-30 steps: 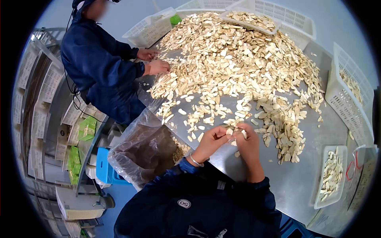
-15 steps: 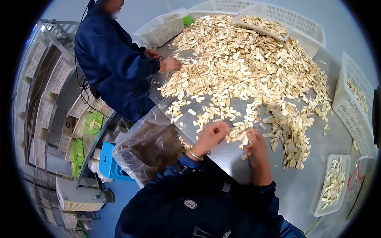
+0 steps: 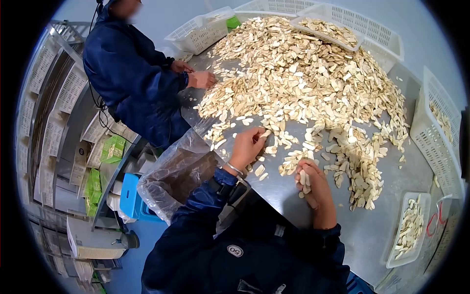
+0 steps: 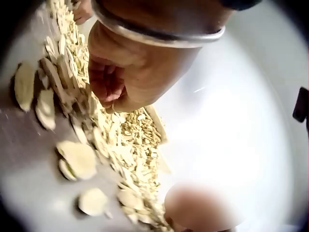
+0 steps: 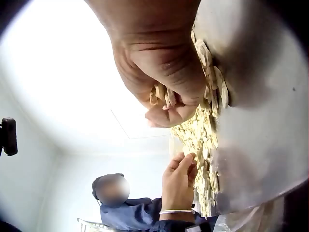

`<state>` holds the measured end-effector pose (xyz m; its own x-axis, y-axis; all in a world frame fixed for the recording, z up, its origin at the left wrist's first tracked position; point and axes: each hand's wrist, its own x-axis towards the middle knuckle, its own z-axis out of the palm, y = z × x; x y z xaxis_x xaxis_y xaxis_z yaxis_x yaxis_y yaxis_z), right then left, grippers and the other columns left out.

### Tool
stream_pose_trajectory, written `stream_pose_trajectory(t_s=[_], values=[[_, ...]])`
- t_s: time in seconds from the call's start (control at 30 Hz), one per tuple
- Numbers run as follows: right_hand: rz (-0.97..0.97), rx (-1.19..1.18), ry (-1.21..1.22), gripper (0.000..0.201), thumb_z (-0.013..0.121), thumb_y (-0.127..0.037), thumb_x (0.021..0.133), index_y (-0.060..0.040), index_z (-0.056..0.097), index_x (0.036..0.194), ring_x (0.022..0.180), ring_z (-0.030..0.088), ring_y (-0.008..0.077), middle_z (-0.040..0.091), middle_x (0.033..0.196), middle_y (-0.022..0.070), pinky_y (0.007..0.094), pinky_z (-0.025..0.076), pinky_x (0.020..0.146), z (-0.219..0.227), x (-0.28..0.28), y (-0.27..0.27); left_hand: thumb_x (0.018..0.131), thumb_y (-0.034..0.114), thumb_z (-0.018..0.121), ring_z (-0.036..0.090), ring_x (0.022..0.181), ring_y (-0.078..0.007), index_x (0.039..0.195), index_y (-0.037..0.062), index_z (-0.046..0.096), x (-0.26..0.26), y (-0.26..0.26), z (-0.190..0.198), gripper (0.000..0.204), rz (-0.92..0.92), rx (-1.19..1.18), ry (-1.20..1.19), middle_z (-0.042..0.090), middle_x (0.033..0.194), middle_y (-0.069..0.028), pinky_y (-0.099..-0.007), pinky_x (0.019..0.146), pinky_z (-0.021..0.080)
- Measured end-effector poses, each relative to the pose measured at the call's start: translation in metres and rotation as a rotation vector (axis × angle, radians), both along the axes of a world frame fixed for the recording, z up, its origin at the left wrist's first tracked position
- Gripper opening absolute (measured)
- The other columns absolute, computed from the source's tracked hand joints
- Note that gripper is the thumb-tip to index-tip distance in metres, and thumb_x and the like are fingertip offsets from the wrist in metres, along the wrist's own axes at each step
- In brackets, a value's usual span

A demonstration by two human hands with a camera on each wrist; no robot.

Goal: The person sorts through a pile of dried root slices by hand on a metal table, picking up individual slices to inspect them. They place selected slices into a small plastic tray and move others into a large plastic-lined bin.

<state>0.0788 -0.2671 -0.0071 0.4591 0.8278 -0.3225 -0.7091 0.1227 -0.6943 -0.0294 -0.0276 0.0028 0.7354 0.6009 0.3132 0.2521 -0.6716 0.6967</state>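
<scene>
Pale, flat dried slices with tan edges form a big heap (image 3: pixel 293 68) that spreads toward the front of the metal table. My left hand (image 3: pixel 246 148), with a bangle at the wrist, reaches to the heap's near left edge. Its thumb and forefinger pinch one slice (image 3: pixel 265 134). Over the table front, my right hand (image 3: pixel 316 186) curls round several slices (image 3: pixel 304 180), which also show between the fingers in the right wrist view (image 5: pixel 163 94). A small cluster of slices (image 3: pixel 291 164) lies just beyond that hand.
A plastic-lined bin (image 3: pixel 166 179) stands at the table's left edge. Another person (image 3: pixel 137 78) works at the heap's left side. White perforated baskets (image 3: pixel 435 130) line the back and right. A shallow tray (image 3: pixel 391 259) of slices sits at the front right.
My hands were together over the slices, then parted. The left hand has moved left and forward to the heap's edge; the right stays near the front, holding slices.
</scene>
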Motion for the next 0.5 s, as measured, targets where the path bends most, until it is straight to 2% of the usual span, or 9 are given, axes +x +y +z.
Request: stream_pose_trajectory(t_s=[0.1, 0.13, 0.23, 0.27, 0.37, 0.4, 0.5], values=[[-0.018, -0.095, 0.055, 0.025, 0.055, -0.026, 0.102, -0.0077, 0.060, 0.118, 0.083, 0.066, 0.0154, 0.063, 0.099, 0.0037, 0.0228, 0.048, 0.061, 0.019, -0.006, 0.005, 0.094, 0.013, 0.068, 0.058, 0.065, -0.0063, 0.103, 0.0017, 0.071, -0.001, -0.026, -0.001, 0.015, -0.197, -0.604, -0.119, 0.067, 0.078, 0.0006, -0.0228, 0.057, 0.045], [-0.030, -0.133, 0.079, 0.026, 0.056, -0.028, 0.102, -0.0082, 0.061, 0.119, 0.085, 0.066, 0.0161, 0.064, 0.098, 0.0035, 0.0234, 0.049, 0.062, 0.024, -0.007, 0.006, 0.100, 0.018, 0.064, 0.060, 0.077, -0.0039, 0.104, 0.0015, 0.070, -0.005, -0.027, 0.000, 0.018, -0.369, -0.761, -0.022, 0.068, 0.087, 0.0006, -0.0217, 0.065, 0.049], [-0.016, -0.123, 0.048, 0.029, 0.055, -0.031, 0.103, -0.0089, 0.061, 0.120, 0.083, 0.065, 0.0139, 0.063, 0.097, 0.0023, 0.0228, 0.048, 0.061, 0.030, -0.010, 0.005, 0.101, 0.018, 0.062, 0.058, 0.076, -0.0027, 0.103, 0.0006, 0.070, 0.000, -0.038, 0.023, 0.019, -0.410, -0.596, 0.022, 0.067, 0.088, 0.0025, -0.0216, 0.066, 0.048], [0.001, -0.083, 0.032, 0.029, 0.055, -0.031, 0.103, -0.0087, 0.061, 0.120, 0.082, 0.064, 0.0131, 0.063, 0.097, 0.0020, 0.0229, 0.047, 0.061, 0.024, -0.009, 0.003, 0.098, 0.013, 0.063, 0.062, 0.072, -0.0105, 0.102, 0.0033, 0.071, 0.009, -0.030, 0.014, 0.013, -0.281, -0.413, 0.013, 0.068, 0.087, 0.0006, -0.0274, 0.065, 0.049], [0.040, 0.003, 0.009, 0.029, 0.055, -0.031, 0.103, -0.0082, 0.061, 0.119, 0.078, 0.060, 0.0109, 0.062, 0.096, 0.0009, 0.0231, 0.046, 0.059, 0.009, -0.006, 0.000, 0.091, 0.007, 0.065, 0.065, 0.076, -0.0245, 0.100, 0.0074, 0.071, 0.036, 0.004, 0.001, 0.011, -0.144, 0.295, -0.015, 0.070, 0.088, -0.0054, -0.0351, 0.067, 0.051], [0.042, 0.007, 0.021, 0.029, 0.055, -0.031, 0.103, -0.0078, 0.062, 0.119, 0.076, 0.059, 0.0104, 0.061, 0.095, 0.0007, 0.0232, 0.045, 0.059, 0.010, -0.006, 0.000, 0.084, 0.006, 0.067, 0.063, 0.084, -0.0335, 0.099, 0.0096, 0.072, 0.044, 0.009, 0.002, 0.016, -0.177, 0.409, -0.030, 0.069, 0.090, -0.0112, -0.0398, 0.071, 0.053], [0.020, -0.009, 0.047, 0.028, 0.056, -0.030, 0.102, -0.0068, 0.062, 0.116, 0.074, 0.057, 0.0098, 0.060, 0.093, 0.0003, 0.0230, 0.044, 0.058, 0.016, -0.003, -0.002, 0.085, 0.006, 0.065, 0.064, 0.092, -0.0330, 0.098, 0.0066, 0.071, 0.053, 0.012, -0.002, 0.014, -0.211, 0.530, 0.070, 0.068, 0.091, -0.0123, -0.0424, 0.076, 0.052]])
